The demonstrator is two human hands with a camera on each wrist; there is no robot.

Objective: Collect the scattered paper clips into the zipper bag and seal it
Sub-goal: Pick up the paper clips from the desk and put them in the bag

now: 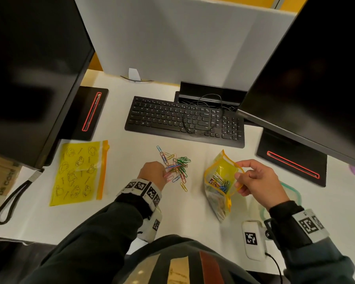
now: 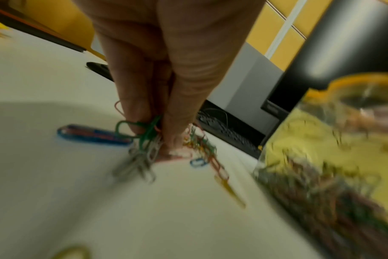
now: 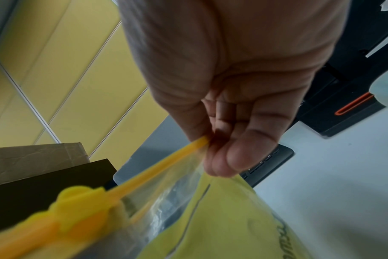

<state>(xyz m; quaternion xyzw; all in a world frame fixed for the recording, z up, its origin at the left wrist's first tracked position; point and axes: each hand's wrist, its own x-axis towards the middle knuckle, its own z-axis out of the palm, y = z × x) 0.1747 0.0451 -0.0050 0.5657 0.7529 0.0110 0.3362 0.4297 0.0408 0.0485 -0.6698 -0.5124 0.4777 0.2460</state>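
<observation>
A pile of coloured paper clips (image 1: 175,165) lies on the white desk (image 1: 131,201) in front of the keyboard. My left hand (image 1: 162,173) is down at the pile's left edge, its fingertips (image 2: 171,140) pinching a bunch of silver and green clips (image 2: 144,149). A yellow zipper bag (image 1: 220,181) stands with its mouth wide, with several clips inside. My right hand (image 1: 239,177) pinches the bag's orange rim (image 3: 188,149) and holds it up. The yellow slider (image 3: 78,201) sits at the rim's far end.
A second yellow zipper bag (image 1: 80,173) lies flat at the left. A black keyboard (image 1: 184,119) sits behind the pile, between two monitors on black bases (image 1: 291,160). A clear container with a green rim (image 1: 293,193) lies under my right wrist.
</observation>
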